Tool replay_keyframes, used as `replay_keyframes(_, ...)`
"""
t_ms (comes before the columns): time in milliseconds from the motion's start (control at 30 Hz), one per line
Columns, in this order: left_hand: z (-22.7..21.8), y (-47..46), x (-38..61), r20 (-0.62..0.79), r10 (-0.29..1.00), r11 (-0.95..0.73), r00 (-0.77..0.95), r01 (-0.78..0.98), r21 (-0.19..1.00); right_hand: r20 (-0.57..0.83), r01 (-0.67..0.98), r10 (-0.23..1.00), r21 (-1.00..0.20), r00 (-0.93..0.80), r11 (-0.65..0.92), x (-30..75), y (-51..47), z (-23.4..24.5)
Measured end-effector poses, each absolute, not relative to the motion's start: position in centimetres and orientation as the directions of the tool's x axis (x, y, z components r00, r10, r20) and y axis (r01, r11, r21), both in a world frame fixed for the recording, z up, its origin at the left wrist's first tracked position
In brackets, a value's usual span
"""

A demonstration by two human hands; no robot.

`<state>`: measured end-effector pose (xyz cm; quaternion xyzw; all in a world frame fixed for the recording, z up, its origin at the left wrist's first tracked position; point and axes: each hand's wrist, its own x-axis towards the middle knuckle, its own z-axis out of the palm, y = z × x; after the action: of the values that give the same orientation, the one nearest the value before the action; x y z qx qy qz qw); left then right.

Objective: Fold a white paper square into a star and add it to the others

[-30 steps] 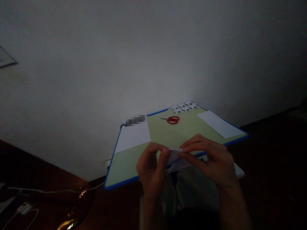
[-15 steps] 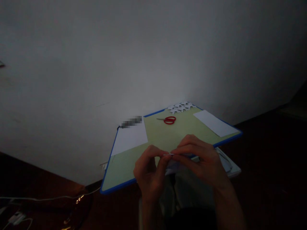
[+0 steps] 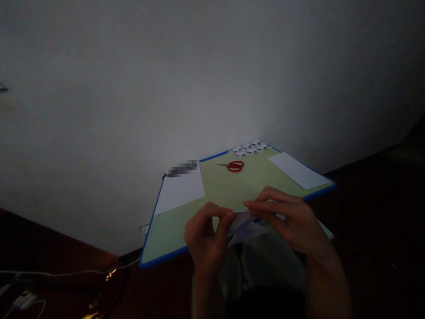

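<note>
A folded piece of white paper (image 3: 246, 231) is held over the table's near edge, its pointed flaps hanging below my fingers. My left hand (image 3: 208, 232) pinches its left side between thumb and forefinger. On the other side, my right hand (image 3: 287, 217) grips the upper right edge with thumb and fingertips. Part of the paper is hidden behind the fingers. Beyond the hands, scissors (image 3: 235, 166) with red handles lie on the pale green tabletop (image 3: 172, 235).
Several folded white paper pieces (image 3: 250, 149) sit at the table's far corner. White sheets lie at the left (image 3: 181, 190) and right (image 3: 300, 170). A plain wall (image 3: 199, 79) borders the far side. A white cable (image 3: 66, 274) runs at lower left.
My right hand has shifted right, away from my left. The folded paper has turned so that its flat face and pointed flaps now show between the hands.
</note>
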<state>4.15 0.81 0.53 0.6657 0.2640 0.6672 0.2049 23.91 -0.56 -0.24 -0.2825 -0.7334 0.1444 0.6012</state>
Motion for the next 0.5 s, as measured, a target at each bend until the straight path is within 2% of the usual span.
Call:
replay_keyframes(133,0.3,1.0,3.9,0.735,0.676,-0.734,-0.06,0.039,0.678,0.794,0.207,0.596,-0.567,-0.121,0.798,24.1,-0.6,-0.3)
replay_keyframes(300,-0.3,1.2,3.5,0.62,0.761,-0.635,-0.189,-0.021,0.772,0.781,0.129,0.625,-0.618,-0.014,0.775,24.2,-1.1,-0.2)
replay_keyframes(500,-0.8,1.6,3.1,0.575,0.783,-0.603,-0.237,-0.064,0.795,0.769,0.079,0.637,-0.632,-0.061,0.771,24.1,-0.4,-0.4)
